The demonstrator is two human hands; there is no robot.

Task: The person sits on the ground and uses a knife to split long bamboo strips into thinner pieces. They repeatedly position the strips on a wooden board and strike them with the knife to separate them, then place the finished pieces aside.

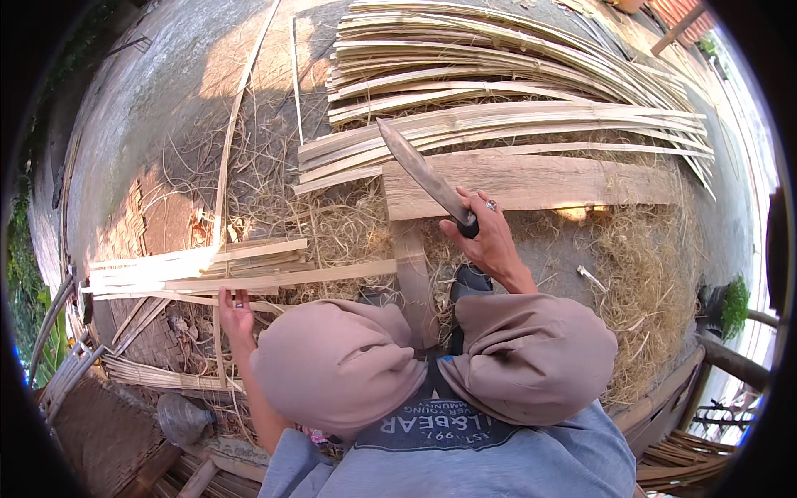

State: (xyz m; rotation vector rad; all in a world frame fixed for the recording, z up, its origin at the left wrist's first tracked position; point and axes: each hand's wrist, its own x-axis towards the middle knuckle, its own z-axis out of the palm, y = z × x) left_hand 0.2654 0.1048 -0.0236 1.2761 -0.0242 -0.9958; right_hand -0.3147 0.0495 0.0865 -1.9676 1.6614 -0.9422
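Right hand (490, 239) has its fingers wrapped round a dark-handled knife (425, 176), blade pointing up-left across the left end of the wooden plank (540, 184). Left hand (237, 317) is at the lower edge of a long pale strip (340, 271), fingertips against it; can't tell if they pinch. Key relation: strip lies just beyond the left fingers, long axis left-right, rising slightly rightward; left hand is nearer, knife sits up and right of the strip's right end, apart from it
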